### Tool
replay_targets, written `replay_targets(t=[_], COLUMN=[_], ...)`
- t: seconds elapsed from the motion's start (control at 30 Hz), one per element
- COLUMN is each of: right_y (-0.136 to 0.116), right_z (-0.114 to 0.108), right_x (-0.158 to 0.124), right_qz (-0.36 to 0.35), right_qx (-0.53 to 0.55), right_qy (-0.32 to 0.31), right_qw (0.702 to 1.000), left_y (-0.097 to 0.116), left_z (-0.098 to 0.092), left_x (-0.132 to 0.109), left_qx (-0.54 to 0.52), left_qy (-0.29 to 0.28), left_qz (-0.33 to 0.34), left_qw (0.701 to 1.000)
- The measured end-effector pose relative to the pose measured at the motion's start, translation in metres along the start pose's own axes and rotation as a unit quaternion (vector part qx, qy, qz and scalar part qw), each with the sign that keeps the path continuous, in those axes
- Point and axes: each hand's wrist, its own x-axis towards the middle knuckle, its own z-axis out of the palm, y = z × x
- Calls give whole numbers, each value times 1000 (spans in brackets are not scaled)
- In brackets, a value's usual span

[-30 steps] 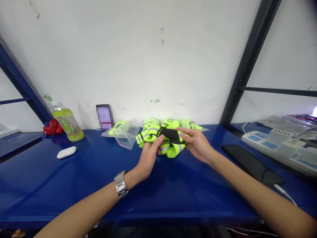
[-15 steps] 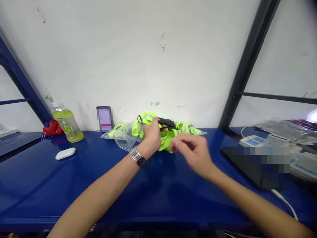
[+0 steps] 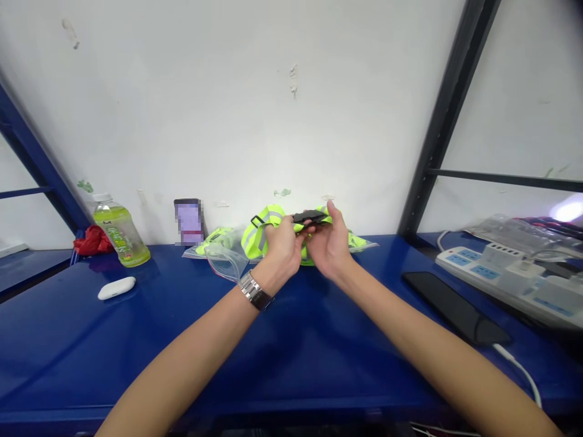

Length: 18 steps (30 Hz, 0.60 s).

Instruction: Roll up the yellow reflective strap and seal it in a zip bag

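Both my hands are raised above the back of the blue table (image 3: 282, 340), holding a bundle of neon yellow reflective straps (image 3: 262, 227) with a black buckle (image 3: 308, 216). My left hand (image 3: 281, 246), with a metal watch on its wrist, is closed round the folded straps. My right hand (image 3: 328, 243) pinches the black buckle from the right, its fingers bent round it. More yellow straps (image 3: 357, 241) lie on the table behind my hands. A clear zip bag (image 3: 225, 258) lies just left of them.
A green drink bottle (image 3: 117, 233), a red cloth (image 3: 91, 241), a white earbud case (image 3: 116, 287) and a phone leaning on the wall (image 3: 188, 220) stand at the left. A black phone with a cable (image 3: 455, 306) and a white power strip (image 3: 496, 273) lie at the right, beside a black shelf post (image 3: 432, 139).
My left hand lifted the strap bundle off the table. My right hand let go, swung out to the right, then came back and took hold of the black buckle.
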Motion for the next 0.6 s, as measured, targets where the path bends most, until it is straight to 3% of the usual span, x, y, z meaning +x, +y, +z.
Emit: replay_targets(t=[0.13, 0.27, 0.43, 0.6], right_y=[9, 12, -3, -28], right_z=[-8, -17, -17, -5], right_x=[15, 12, 13, 32], right_qz=[-38, -31, -32, -19], right_qx=[30, 34, 22, -8], right_qy=[130, 154, 100, -60], right_qw=[990, 987, 994, 998], left_y=[-20, -27, -14, 2], left_z=[-19, -36, -38, -26], left_x=[1, 2, 7, 36], left_qx=[30, 39, 38, 53], left_qy=[24, 9, -21, -20], left_qz=[-1, 11, 31, 70], left_qw=[999, 999, 999, 996])
